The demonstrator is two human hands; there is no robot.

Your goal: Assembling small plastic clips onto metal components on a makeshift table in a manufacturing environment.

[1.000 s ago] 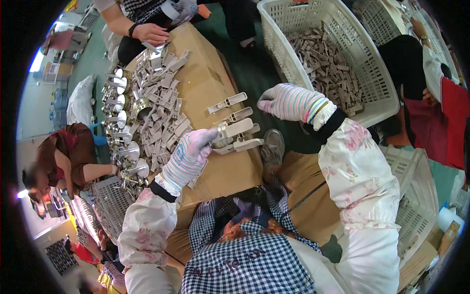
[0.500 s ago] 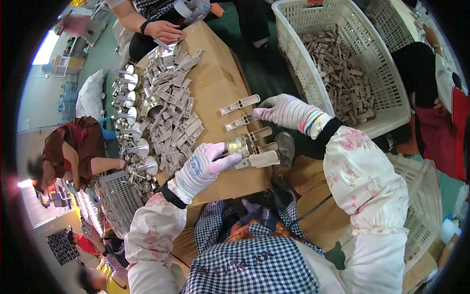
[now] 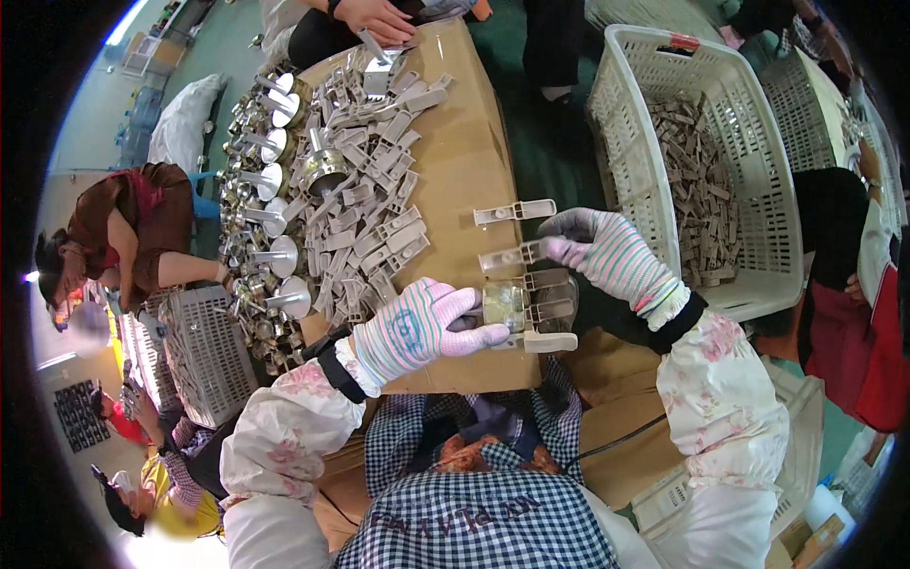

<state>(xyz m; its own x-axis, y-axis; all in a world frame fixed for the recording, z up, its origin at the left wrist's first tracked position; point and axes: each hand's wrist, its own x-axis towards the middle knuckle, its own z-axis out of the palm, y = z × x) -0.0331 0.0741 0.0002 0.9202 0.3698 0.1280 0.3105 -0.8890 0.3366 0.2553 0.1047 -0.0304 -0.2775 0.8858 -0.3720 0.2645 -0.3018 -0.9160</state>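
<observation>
My left hand (image 3: pixel 427 327), in a striped knit glove, grips a short yellowish metal cylinder (image 3: pixel 504 305) between thumb and fingers, close to the cardboard's right edge. Several grey plastic clip-shaped pieces lie in a column along that edge, some beside or under the cylinder. The topmost clip (image 3: pixel 515 212) lies apart from both hands. My right hand (image 3: pixel 611 256), gloved alike, has its thumb and forefinger bent around the outer end of the second clip (image 3: pixel 510 256). A large heap of such clips (image 3: pixel 370 209) covers the middle left, with a metal cylindrical part (image 3: pixel 325 171) on it.
The brown cardboard work surface (image 3: pixel 464 104) has metal parts with round white discs (image 3: pixel 275 180) along its left side. A white plastic crate (image 3: pixel 773 209) at right holds many grey clips. At the top, another person's hand (image 3: pixel 377 17) is near the heap. People sit at left.
The whole view has shifted, so the cardboard appears farther right. My right fingers have curled more around the second clip's end. My left hand still holds the metal cylinder.
</observation>
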